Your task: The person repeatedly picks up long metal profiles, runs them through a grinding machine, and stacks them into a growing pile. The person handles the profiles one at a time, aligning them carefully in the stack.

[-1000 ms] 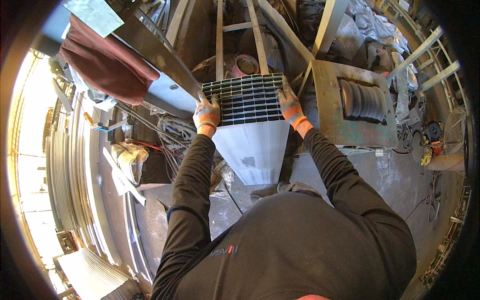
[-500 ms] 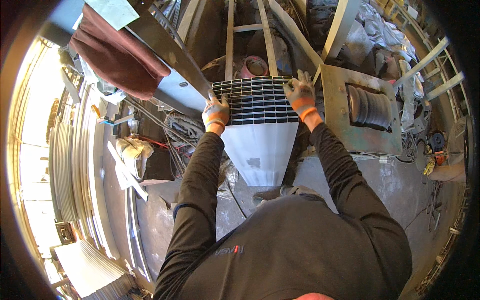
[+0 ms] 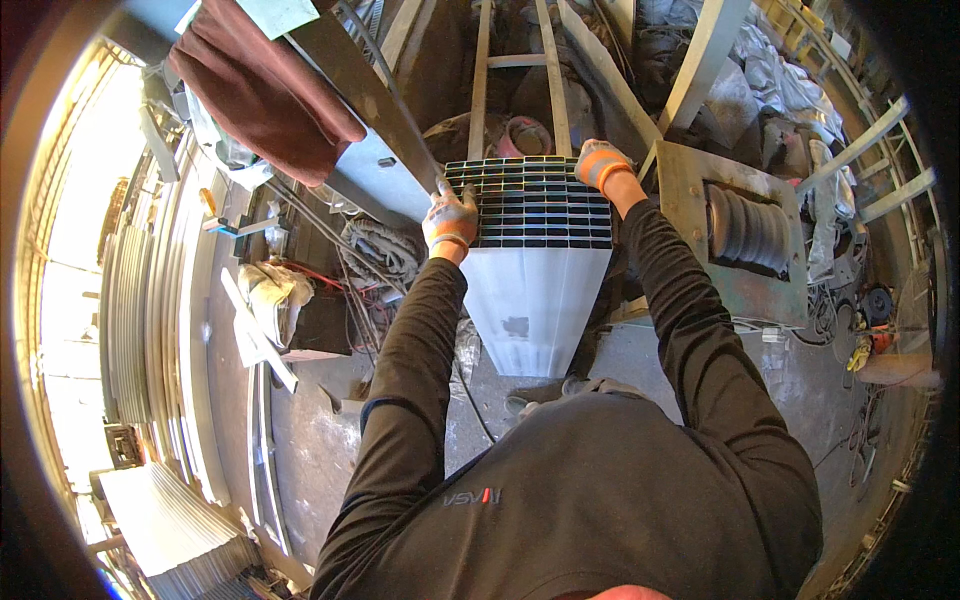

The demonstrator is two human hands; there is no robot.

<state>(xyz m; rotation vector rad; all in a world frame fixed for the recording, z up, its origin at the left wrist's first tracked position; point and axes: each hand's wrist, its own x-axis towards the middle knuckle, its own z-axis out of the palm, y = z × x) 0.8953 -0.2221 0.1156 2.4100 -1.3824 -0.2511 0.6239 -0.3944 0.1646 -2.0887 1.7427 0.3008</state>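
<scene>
A stack of rectangular metal tubes (image 3: 545,290) stands before me, its open ends forming a grid at the top and its pale sides running down toward the floor. My left hand (image 3: 450,222), in a grey and orange work glove, grips the stack's left edge, thumb over the tube ends and forefinger stretched along the side. At the far right corner, my right hand (image 3: 602,166), gloved alike, is closed with its fingers curled over the rim. Its fingertips are partly hidden.
Right of the stack stands a metal housing (image 3: 680,250) with a ribbed roller (image 3: 745,228). A metal beam (image 3: 370,95) with a brown cloth (image 3: 265,90) slants in at the left. Beyond lies a ladder-like frame (image 3: 515,60). Long profiles (image 3: 135,330) line the far left.
My right hand has turned and curled from a more open pose into a closed one at the far right corner. My left hand stays at the left edge. The whole view has shifted slightly.
</scene>
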